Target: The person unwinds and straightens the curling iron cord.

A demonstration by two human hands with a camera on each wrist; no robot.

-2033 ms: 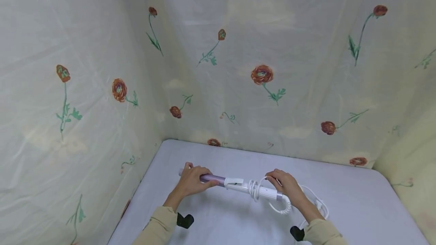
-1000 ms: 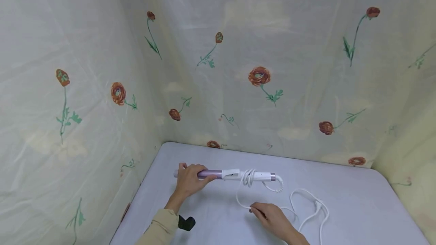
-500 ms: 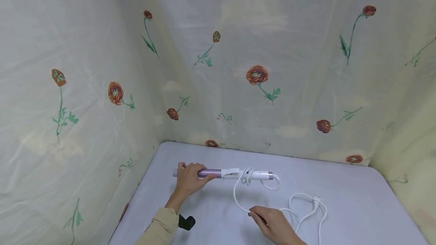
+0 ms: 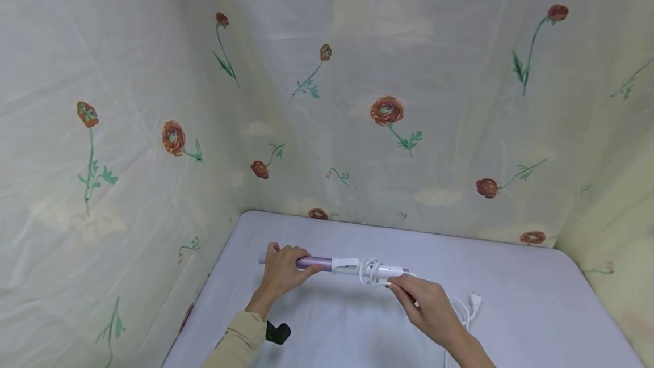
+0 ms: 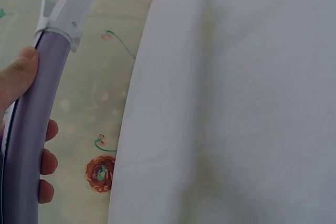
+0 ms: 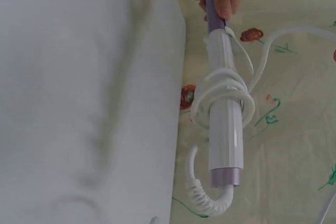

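Observation:
A curling iron (image 4: 319, 264) with a purple barrel and a white handle is held level above the table. My left hand (image 4: 283, 270) grips its barrel; in the left wrist view, the thumb (image 5: 21, 74) lies along one side and fingertips show on the other. Several loose turns of white cord (image 6: 223, 95) circle the handle. With thumb and fingers, my right hand (image 4: 426, 305) pinches the cord just below the handle's right end. The right wrist view shows the handle and the coiled strain relief (image 6: 202, 198) at its end, but not the right hand.
A white table (image 4: 327, 334) with rounded corners lies beneath. Flower-printed cloth (image 4: 434, 146) stands around its back and sides. The cord's plug (image 4: 475, 301) rests on the table to the right, beside a bend of cord.
My right hand went from the handle down toward the near edge with the cord, then back up to the handle. The plug shifted slightly. My left hand kept its grip.

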